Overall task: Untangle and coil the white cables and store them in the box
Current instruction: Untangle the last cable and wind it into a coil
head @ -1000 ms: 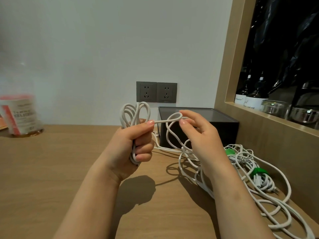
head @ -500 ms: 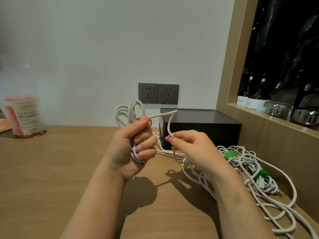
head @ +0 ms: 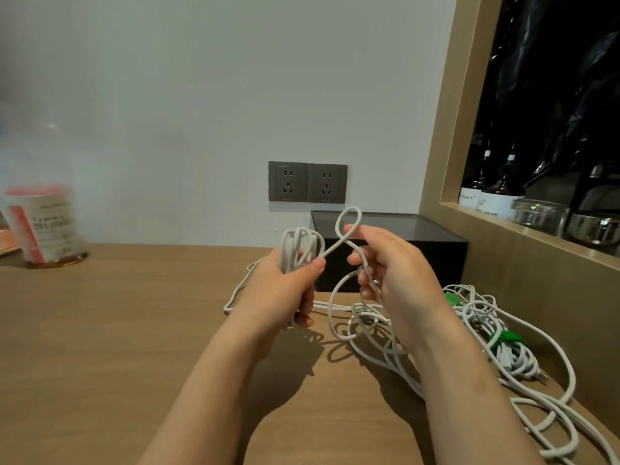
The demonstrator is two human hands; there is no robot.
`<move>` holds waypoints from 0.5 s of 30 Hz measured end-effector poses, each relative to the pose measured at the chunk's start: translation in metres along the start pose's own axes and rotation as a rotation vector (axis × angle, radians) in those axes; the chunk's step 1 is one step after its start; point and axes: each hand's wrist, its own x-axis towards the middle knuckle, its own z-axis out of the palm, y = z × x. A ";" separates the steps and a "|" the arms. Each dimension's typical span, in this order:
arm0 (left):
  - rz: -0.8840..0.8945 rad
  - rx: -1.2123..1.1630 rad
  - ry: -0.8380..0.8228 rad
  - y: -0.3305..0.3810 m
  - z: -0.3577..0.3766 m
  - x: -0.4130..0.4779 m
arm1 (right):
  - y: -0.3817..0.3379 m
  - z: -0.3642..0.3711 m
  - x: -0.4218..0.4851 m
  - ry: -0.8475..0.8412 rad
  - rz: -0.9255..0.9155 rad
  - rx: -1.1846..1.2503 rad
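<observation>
Left hand point(head: 285, 297) gripping a cable coil point(head: 302, 243) and right hand point(head: 396, 273) pinching its loop point(head: 351, 208) half hide the black box point(head: 439, 253); tangled cables point(head: 510, 357) lie alongside.

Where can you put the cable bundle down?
The bare wood of the table on the left, between the jar and the left hand, is free. The right side is crowded: tangled cables lie beside the black box.

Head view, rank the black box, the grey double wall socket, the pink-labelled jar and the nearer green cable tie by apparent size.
Largest to smallest:
1. black rectangular box
2. pink-labelled jar (blurred, edges rough)
3. grey double wall socket
4. nearer green cable tie
</observation>
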 end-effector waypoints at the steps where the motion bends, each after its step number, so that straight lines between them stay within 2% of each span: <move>1: 0.022 0.035 0.003 -0.001 0.000 0.000 | 0.000 0.001 0.000 -0.001 -0.021 -0.027; 3: 0.054 0.083 0.000 -0.001 0.002 -0.001 | 0.003 0.004 -0.001 0.018 -0.100 -0.148; 6: 0.056 0.028 0.027 -0.002 0.006 -0.001 | 0.006 0.008 -0.002 0.028 -0.205 -0.315; 12: -0.014 -0.140 0.141 -0.004 0.008 0.002 | 0.010 0.010 -0.002 -0.048 -0.185 -0.418; 15: -0.050 -0.158 0.146 -0.004 0.007 0.002 | 0.011 0.010 -0.002 -0.117 -0.178 -0.456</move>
